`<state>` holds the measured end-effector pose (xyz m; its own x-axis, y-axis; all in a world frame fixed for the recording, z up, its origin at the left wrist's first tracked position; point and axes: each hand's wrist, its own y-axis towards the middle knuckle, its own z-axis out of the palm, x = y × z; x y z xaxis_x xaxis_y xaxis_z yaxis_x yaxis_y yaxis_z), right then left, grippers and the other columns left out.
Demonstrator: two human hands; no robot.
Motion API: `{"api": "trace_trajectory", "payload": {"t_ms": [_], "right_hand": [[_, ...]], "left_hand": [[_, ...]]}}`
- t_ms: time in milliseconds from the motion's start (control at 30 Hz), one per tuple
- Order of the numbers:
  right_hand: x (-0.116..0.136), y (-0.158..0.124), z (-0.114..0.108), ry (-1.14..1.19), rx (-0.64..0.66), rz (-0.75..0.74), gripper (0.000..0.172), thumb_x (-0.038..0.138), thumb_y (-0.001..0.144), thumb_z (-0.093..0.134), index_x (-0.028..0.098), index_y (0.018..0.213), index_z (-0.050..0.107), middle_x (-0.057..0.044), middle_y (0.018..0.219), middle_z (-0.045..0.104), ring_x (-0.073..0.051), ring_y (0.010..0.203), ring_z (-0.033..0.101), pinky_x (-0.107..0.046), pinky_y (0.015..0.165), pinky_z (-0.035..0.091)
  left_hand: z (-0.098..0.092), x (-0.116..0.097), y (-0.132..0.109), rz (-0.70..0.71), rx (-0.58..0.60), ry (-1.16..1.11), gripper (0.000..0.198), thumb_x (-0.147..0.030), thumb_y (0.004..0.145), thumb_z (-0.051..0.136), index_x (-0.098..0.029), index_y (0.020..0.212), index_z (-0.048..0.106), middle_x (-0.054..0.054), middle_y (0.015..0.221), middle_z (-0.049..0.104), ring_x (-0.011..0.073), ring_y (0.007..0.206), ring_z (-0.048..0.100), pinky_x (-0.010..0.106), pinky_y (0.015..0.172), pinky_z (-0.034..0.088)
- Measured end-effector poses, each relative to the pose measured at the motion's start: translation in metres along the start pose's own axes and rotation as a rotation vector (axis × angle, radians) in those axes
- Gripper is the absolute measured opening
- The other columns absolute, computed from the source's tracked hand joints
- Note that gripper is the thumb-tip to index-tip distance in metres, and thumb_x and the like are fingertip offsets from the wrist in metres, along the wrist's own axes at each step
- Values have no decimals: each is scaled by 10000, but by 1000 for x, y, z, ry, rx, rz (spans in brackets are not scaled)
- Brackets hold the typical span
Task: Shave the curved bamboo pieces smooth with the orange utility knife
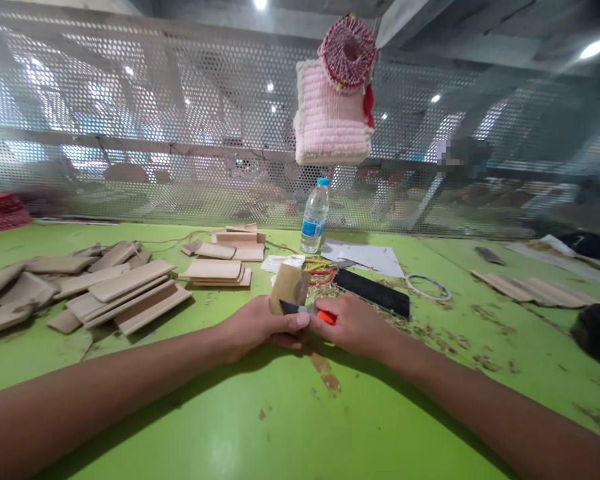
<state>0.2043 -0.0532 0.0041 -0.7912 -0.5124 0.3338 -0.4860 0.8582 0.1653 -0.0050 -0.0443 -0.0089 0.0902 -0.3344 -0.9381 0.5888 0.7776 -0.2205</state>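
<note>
Perforated metal screen [180, 120] spans the back, scene beyond it blurred. Bright green table [220, 413] below, running past the frame on both sides. Slat pile [130, 293] at left: curved tan wooden pieces, overlapping, lower ones partly covered, outermost cut off by the left edge. Pink textured block [333, 123] hangs at the screen, its top corner hidden by a red-and-white disc [349, 53].

Left hand [257, 327] closed round the base of a wooden piece; right hand [355, 323] in a fist on a knife, the two meeting at table centre. Black oblong [373, 292] just behind the right hand, near end partly blocked by it. Capped water bottle [315, 220] upright farther back, beside a white sheet [385, 259].

Wooden piece [286, 285]: long axis near upright, top leaning slightly right; bottom hidden by fingers. Knife [327, 317]: axis roughly crosswise, dark blade pointing left and a little up, in front of the piece's lower face; whether its edge touches, cannot tell. Orange handle mostly inside the fist.

Pale ring [429, 287] flat beyond the oblong. Smallest: shavings [445, 333], scattered right of the hands.
</note>
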Motion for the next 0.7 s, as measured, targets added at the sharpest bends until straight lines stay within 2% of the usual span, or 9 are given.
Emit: {"api": "trace_trajectory", "payload": {"t_ms": [133,300,500,567,700], "right_hand": [[2,-1,1,-45,-24,18,545,643,934,410,190,651,516,18,565,480,-98,528,335,-264,544,180],[7,-1,6,-87,-105,139,497,588,942,424,198,646,511,19,549,466,-104,517,336,-275,535,163],[3,2,0,-6,-261,213,525,595,969,389,203,626,453,28,532,438,-108,515,358,-274,539,195],[2,0,-2,4,-240,200,542,613,959,401,201,610,445,26,532,436,-106,515,355,-274,535,195],[2,-2,-2,8,-95,82,548,630,938,438,192,614,493,20,546,471,-99,506,348,-270,522,185]], "left_hand": [[-1,0,1,4,0,39,376,-373,671,888,-72,849,750,89,774,701,144,723,661,251,720,578],[2,-1,2,35,-59,38,394,-421,740,834,-58,868,747,99,781,693,128,699,654,229,708,576],[6,0,0,19,-116,19,415,-444,724,839,-67,843,713,101,783,690,155,686,677,294,736,598],[6,0,0,19,-106,6,414,-429,714,849,-73,875,711,99,809,693,165,724,686,309,768,597],[3,0,-1,43,-47,32,411,-425,701,859,-82,880,721,89,810,686,160,749,674,297,764,588]]}}
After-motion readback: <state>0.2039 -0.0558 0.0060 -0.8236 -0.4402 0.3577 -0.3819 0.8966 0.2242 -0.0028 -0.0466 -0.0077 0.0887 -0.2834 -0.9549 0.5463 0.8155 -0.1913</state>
